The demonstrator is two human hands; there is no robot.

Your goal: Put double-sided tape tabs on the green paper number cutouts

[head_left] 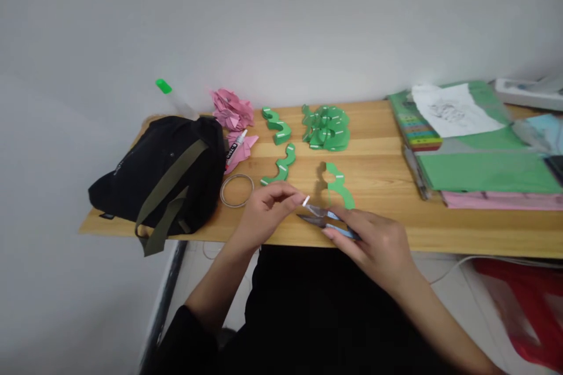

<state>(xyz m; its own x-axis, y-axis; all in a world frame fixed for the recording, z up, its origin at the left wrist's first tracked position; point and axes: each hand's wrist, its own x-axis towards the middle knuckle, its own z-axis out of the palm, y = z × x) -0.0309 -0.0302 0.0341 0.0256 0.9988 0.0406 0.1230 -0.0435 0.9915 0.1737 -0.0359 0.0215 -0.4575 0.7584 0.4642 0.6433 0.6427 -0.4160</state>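
My left hand (269, 214) pinches a small white strip (306, 201) at its fingertips, above the table's front edge. Blue-handled scissors (313, 221) are gripped in my right hand (382, 244), blades spread, one blade tip close to the strip. Whether the blade touches the strip I cannot tell. Just beyond the scissors lies a wavy green paper cutout (342, 188) with a short white strip on it. Another wavy green piece (281, 171) with white strips lies beyond my left hand. Farther back are a green wavy stack (278, 126) and a larger pile of green cutouts (329, 128).
A black bag (162, 170) sits at the left, beside a ring-shaped roll (237, 190). Pink paper pieces (232, 110) and a glue tube (236, 149) are behind it. Green sheets (488, 173), a drawing on white paper (457, 110) and a power strip (528, 92) occupy the right.
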